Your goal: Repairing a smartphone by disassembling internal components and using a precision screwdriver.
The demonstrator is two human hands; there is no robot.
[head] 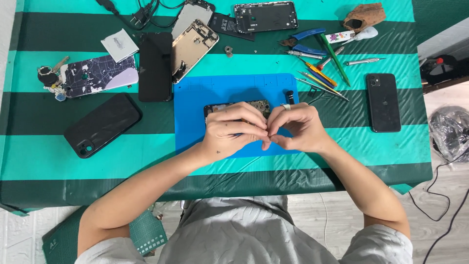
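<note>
A worktop [58, 161] with a green striped cover fills the frame, and a blue mat [195, 122] is laid at its centre. On the mat lies an opened phone [234, 106], its screen already off and its insides exposed, largely hidden behind both hands. Other phones and a bare frame [193, 49] are spread across the upper left; a black phone [383, 101] lies at the right. Tools [320, 73] are scattered at the upper right. The left hand [229, 132] and right hand [298, 128] are closed together, fingertips pinched over the phone's lower edge; what is pinched cannot be told. Disassembly is judged under way, with parts still seated.
</note>
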